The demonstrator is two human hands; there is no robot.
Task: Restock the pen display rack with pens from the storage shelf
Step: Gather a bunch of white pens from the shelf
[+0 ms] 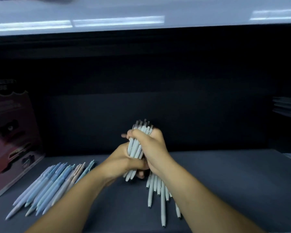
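As the left hand [123,159] and right hand [155,148] clamp a thick bundle of white pens [137,148] over the shelf [225,182], outer ones may slip. They would scatter among loose pens [155,190] at 5 o'clock.

The storage shelf [225,182] has a dark, matte grey surface that runs back to an unlit, near-black back panel [158,98]. Above it a glossy pale board [191,10] spans the top of the view, carrying long white strips of reflected light [118,22]. A pink printed card [12,140] stands upright at the surface's left edge, and a stack of flat grey sheets [287,106] shows at the far right.
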